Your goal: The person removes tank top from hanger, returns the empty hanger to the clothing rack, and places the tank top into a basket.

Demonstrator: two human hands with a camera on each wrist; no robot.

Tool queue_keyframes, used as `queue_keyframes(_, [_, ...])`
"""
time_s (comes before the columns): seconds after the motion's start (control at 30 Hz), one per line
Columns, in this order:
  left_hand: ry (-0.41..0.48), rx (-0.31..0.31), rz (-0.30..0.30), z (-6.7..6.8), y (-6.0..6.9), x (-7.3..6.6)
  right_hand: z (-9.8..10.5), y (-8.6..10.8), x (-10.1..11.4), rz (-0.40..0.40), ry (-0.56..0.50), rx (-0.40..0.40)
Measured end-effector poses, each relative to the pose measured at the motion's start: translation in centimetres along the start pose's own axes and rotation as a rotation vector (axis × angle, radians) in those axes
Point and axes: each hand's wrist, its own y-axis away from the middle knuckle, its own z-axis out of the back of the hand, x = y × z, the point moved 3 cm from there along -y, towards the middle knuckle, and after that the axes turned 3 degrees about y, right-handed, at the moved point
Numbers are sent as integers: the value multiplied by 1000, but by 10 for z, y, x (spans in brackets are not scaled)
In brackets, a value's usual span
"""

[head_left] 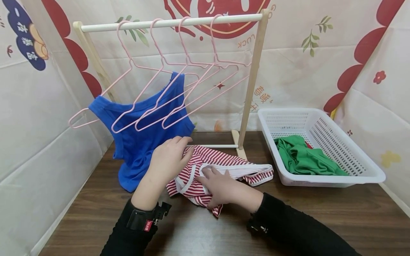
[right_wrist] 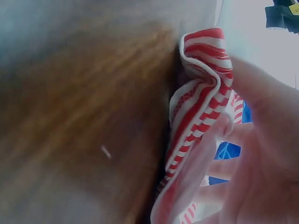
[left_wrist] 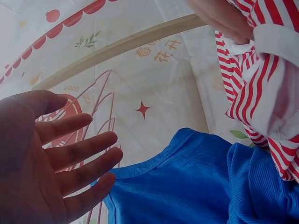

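A red-and-white striped garment with white trim [head_left: 221, 160] lies crumpled on the table below the rack. My right hand [head_left: 224, 188] rests on it with fingers spread; a fold of the cloth stands by the thumb in the right wrist view. Above the garment's left side, next to the blue tank top [head_left: 137, 142], my left hand [head_left: 168, 158] is raised. Its fingers [left_wrist: 88, 151] are extended and nothing lies in them in the left wrist view. The blue top hangs from the leftmost pink hanger [head_left: 81, 124], its lower part bunched on the table.
A wooden rack with a white rail [head_left: 198, 22] stands at the back, carrying several pink hangers. To the right is a white plastic basket [head_left: 349, 153] holding a green garment [head_left: 307, 158] and a bit of red cloth. Printed cloth [head_left: 298, 78] walls the table.
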Motion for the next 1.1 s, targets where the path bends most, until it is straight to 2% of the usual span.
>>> queue_keyframes(0.27, [-4, -13, -9, 0, 0, 0, 9, -6, -13, 18, 81, -166])
queue_keyframes(0.43, [-6, -24, -17, 1, -1, 0, 11, -11, -22, -33, 94, -187])
queue_keyframes(0.6, [-9, -34, -25, 2, -1, 1, 12, -17, -32, -102, 25, -137])
queue_keyframes(0.8, [-2, -27, -20, 1, 0, 2, 11, -22, -48, -175, -92, -34])
queue_keyframes(0.97, [1, -16, -12, 0, 0, 3, 11, -28, -53, -146, -174, 45])
queue_keyframes(1.1, [-1, -4, -3, 0, 0, 3, 11, -32, -54, -111, -181, 48])
